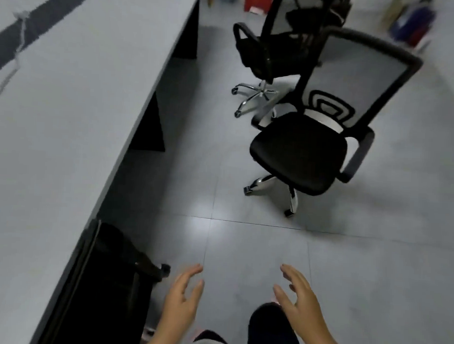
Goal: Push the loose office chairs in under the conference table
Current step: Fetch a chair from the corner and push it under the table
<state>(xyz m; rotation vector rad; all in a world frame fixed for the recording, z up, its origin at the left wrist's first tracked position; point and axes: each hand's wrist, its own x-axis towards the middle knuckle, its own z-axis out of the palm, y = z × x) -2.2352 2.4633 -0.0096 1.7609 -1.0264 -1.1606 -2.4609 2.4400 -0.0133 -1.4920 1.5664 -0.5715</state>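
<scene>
The grey table (pixel 67 113) fills the left side, its long edge running from the bottom left up toward the top centre. A dark strip (pixel 32 25) runs along its top, and a pale cord (pixel 19 36) lies across that strip. Dark panel legs (pixel 151 127) stand under the edge. At the lower left a black chair (pixel 112 276) sits tucked under the table, with one castor (pixel 165 268) showing just outside the edge.

Low in the middle, both hands hang over the tiled floor (pixel 256 251), holding nothing. The left hand (pixel 182 297) has its fingers (pixel 190 271) straight and slightly spread, close to the tucked chair's castor but not touching it. The right hand (pixel 299 297) is likewise spread wide, palm turned inward, above a dark shoe or trouser leg (pixel 268 327).

Right of centre, a near chair (pixel 299 154) with a black seat, mesh back and chrome base stands well apart from the table, its seat facing the table. Behind it a far chair (pixel 262 51), also black on a chrome star base, stands loose, nearer the table's far end but clear of it.

Blurred coloured items (pixel 412 21) stand along the top right.
</scene>
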